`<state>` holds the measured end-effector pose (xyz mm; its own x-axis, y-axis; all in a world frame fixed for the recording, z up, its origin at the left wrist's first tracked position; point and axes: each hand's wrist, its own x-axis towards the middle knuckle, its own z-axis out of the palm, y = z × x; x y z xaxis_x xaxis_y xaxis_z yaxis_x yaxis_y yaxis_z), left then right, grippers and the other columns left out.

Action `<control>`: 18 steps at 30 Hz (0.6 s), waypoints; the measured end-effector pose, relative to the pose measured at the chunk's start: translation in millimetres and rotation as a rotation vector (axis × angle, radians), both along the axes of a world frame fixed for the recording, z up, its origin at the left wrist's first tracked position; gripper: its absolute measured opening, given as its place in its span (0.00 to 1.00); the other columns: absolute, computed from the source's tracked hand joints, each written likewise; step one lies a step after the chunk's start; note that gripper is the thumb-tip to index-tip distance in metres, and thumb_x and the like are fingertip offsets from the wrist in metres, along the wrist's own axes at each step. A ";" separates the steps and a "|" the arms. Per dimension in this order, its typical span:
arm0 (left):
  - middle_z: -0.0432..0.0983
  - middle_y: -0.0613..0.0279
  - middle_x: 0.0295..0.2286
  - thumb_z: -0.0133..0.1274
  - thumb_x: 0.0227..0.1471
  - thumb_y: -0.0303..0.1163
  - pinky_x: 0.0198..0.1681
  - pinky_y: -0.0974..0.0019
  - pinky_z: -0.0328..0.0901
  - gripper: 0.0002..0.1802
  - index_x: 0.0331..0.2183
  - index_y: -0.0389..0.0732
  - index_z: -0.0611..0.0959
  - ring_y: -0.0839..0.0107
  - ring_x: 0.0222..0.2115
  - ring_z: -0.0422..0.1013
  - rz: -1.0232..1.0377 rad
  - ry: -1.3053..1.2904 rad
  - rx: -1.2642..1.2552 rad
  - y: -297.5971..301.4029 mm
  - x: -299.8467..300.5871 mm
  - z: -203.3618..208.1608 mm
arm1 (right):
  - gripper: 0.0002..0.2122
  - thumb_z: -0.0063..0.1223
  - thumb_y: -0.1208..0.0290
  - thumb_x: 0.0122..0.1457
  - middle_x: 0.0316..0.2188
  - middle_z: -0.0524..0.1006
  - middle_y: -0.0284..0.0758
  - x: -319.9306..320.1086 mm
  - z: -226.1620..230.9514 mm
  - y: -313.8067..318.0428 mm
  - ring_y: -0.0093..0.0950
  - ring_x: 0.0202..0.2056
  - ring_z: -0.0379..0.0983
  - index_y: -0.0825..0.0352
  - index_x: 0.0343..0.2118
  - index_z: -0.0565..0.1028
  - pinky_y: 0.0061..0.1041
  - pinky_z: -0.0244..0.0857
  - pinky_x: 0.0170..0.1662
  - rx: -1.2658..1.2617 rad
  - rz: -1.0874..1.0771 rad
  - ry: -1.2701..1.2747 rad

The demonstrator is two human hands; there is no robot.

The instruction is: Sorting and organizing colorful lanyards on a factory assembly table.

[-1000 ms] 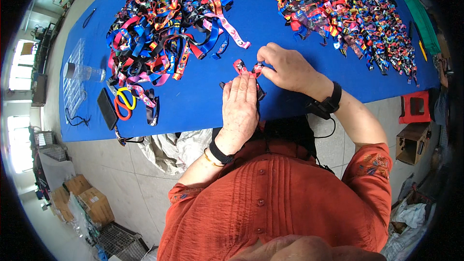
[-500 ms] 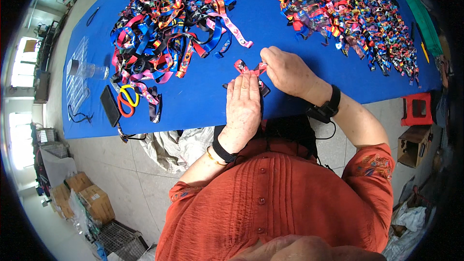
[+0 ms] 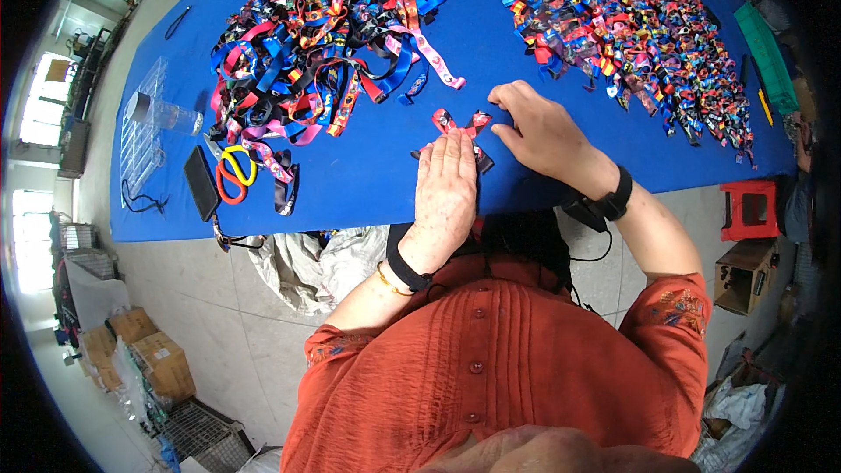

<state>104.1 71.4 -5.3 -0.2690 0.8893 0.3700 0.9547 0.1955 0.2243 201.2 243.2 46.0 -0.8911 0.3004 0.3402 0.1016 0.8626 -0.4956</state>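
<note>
My left hand (image 3: 447, 188) lies flat, fingers stretched out together, on a folded pink, red and black printed ribbon strap (image 3: 442, 118) near the table's front edge. Two ends of the strap stick out beyond my fingertips, and dark pieces show at both sides of the fingers; its middle is hidden under the hand. To the right of the strap and apart from it, my right hand (image 3: 545, 133) is raised a little, thumb and forefinger apart with nothing between them. Beyond both hands lies a loose heap of colourful printed ribbon straps (image 3: 333, 44).
Rows of short folded ribbon pieces (image 3: 631, 44) cover the blue table's far right. On the left are red-and-yellow-handled scissors (image 3: 233, 177), a black phone (image 3: 201, 184), a clear bottle (image 3: 171, 116) and a wire rack (image 3: 140, 144). A red stool (image 3: 749, 210) stands right of the table.
My right hand has let go of the strap's end and drawn slightly right, its thumb and forefinger now parted. My left hand stays pressed on the strap.
</note>
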 end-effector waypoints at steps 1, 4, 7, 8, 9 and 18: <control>0.66 0.41 0.53 0.50 0.46 0.23 0.60 0.48 0.57 0.29 0.53 0.29 0.71 0.48 0.55 0.64 0.002 -0.001 0.000 -0.3 -0.6 0.4 | 0.12 0.51 0.78 0.54 0.34 0.73 0.43 2.4 4.9 -5.0 0.47 0.37 0.72 0.66 0.42 0.68 0.44 0.66 0.39 0.058 0.005 0.063; 0.67 0.42 0.52 0.51 0.45 0.22 0.58 0.50 0.59 0.31 0.54 0.29 0.70 0.48 0.53 0.64 -0.020 -0.017 0.025 -0.3 -2.1 1.5 | 0.11 0.51 0.76 0.54 0.35 0.74 0.39 11.3 1.9 -19.1 0.42 0.37 0.72 0.65 0.42 0.71 0.40 0.66 0.40 0.076 0.203 0.141; 0.66 0.42 0.51 0.49 0.48 0.25 0.60 0.49 0.56 0.30 0.54 0.26 0.69 0.50 0.54 0.63 -0.023 -0.059 -0.034 -1.7 -4.1 6.1 | 0.08 0.51 0.75 0.55 0.35 0.74 0.37 28.2 -3.2 -32.9 0.37 0.37 0.72 0.65 0.39 0.74 0.36 0.66 0.40 0.121 0.233 -0.094; 0.67 0.43 0.48 0.49 0.48 0.25 0.58 0.51 0.58 0.29 0.54 0.26 0.69 0.51 0.51 0.64 -0.039 -0.043 -0.013 -1.5 -5.9 6.8 | 0.07 0.50 0.74 0.55 0.35 0.74 0.35 31.3 -3.8 -36.8 0.35 0.37 0.71 0.65 0.37 0.75 0.34 0.66 0.40 0.142 0.224 -0.111; 0.69 0.44 0.45 0.50 0.48 0.25 0.56 0.53 0.60 0.29 0.53 0.26 0.70 0.52 0.48 0.66 -0.054 -0.027 0.009 -1.1 -7.5 7.5 | 0.07 0.50 0.74 0.55 0.35 0.74 0.35 33.9 -5.1 -38.7 0.35 0.37 0.71 0.65 0.37 0.75 0.34 0.66 0.40 0.139 0.223 -0.113; 0.71 0.51 0.39 0.50 0.50 0.28 0.48 0.58 0.62 0.28 0.52 0.26 0.72 0.58 0.42 0.67 -0.049 0.071 -0.031 0.8 -8.4 13.3 | 0.08 0.53 0.72 0.54 0.35 0.73 0.33 43.1 -11.2 -42.7 0.34 0.36 0.70 0.64 0.37 0.76 0.34 0.65 0.40 0.109 0.166 -0.006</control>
